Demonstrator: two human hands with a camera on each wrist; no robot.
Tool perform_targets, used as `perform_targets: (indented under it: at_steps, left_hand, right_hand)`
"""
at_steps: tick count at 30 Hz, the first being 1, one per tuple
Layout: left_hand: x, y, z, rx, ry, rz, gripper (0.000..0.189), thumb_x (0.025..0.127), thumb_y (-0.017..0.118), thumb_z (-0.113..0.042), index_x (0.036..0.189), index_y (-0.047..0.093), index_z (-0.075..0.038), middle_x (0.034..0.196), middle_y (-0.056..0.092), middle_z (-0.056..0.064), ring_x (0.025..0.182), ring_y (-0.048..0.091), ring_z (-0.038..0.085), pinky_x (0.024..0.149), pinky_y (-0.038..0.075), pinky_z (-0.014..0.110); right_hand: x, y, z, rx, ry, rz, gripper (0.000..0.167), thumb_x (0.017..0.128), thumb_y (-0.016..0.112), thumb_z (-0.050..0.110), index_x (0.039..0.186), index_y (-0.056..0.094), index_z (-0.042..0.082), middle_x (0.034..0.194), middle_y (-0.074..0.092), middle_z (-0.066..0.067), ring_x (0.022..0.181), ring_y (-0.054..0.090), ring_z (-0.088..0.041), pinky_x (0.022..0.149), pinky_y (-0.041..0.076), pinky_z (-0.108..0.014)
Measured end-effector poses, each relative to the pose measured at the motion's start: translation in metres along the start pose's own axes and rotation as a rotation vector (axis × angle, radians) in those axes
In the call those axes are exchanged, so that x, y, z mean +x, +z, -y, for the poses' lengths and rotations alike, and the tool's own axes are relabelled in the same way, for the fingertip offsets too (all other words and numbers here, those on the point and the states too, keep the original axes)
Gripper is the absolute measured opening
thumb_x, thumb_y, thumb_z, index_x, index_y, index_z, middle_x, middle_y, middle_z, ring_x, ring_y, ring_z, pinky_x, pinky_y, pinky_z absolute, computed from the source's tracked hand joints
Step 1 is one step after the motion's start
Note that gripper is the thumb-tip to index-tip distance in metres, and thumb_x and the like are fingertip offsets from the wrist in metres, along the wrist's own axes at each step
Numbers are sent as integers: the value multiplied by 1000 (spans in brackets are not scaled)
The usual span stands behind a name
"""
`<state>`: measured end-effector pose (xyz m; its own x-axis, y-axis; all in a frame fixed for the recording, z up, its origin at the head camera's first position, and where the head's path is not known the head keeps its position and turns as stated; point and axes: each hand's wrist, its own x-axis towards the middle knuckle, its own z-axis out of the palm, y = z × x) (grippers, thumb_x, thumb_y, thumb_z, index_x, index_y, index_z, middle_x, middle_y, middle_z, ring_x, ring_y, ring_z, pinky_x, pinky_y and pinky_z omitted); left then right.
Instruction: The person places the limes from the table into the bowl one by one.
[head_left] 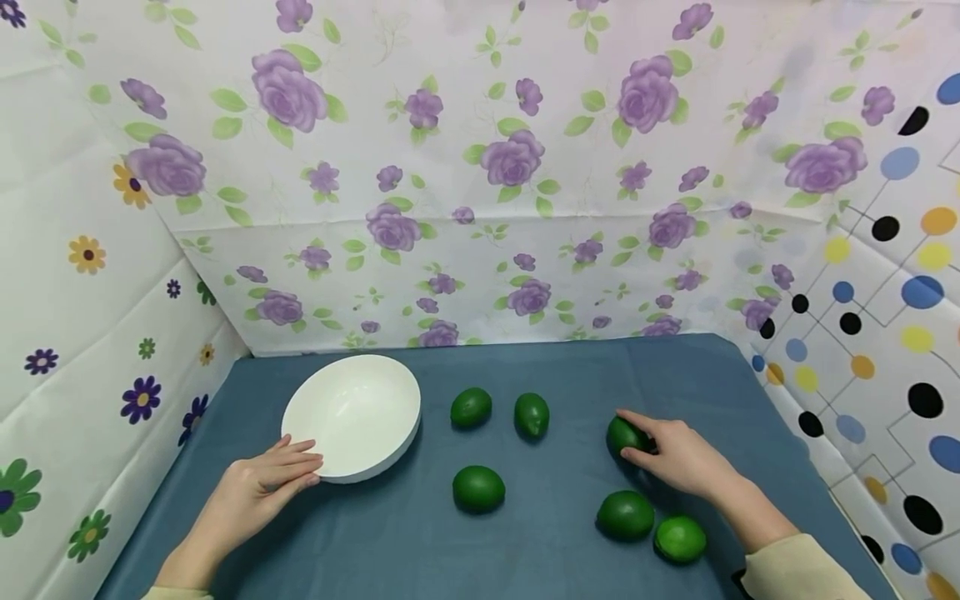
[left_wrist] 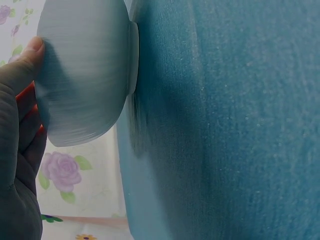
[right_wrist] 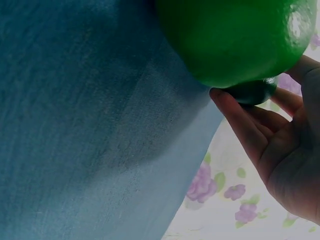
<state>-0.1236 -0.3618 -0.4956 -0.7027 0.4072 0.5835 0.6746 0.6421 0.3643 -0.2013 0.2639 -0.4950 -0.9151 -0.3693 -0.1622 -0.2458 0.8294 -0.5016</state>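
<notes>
A white bowl (head_left: 352, 417) stands on the left of the blue cloth. At its near left rim my left hand (head_left: 262, 483) holds on, fingers over the edge; the left wrist view shows the thumb (left_wrist: 34, 47) at the rim and the other fingers partly hidden behind the bowl. On the right, my right hand (head_left: 686, 454) pinches a dark green lime (head_left: 625, 437) between thumb and fingers, close over the cloth. Nearer to me lie another dark green lime (head_left: 626, 515) and a brighter green lime (head_left: 680, 539). A large green lime (right_wrist: 235, 35) partly covers the held one in the right wrist view.
Between bowl and right hand lie three more limes: one at the back (head_left: 471, 408), one beside it (head_left: 532, 417) and one nearer (head_left: 478, 489). The blue cloth (head_left: 540, 550) ends at a flowered back sheet (head_left: 465, 275), with patterned sheets at both sides.
</notes>
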Motion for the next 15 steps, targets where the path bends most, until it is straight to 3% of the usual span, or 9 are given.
perform_targets:
  at_steps: [7,15]
  left_hand:
    - [0,0,-1,-10,-2,-1,40,71,92,8,108,86,-7,109,81,5,120,72,14,121,40,23]
    - [0,0,0,0,11,-9,40,71,92,8,108,87,-7,109,81,3,120,72,12,120,40,23]
  right_hand:
    - [1,0,0,16,-21,-7,69,103,76,31,163,47,12,89,68,6,53,53,-15,50,44,-31]
    - [2,-1,2,37,-19,0,67,103,76,28,162,49,11,66,61,4,48,48,-14,45,42,-30]
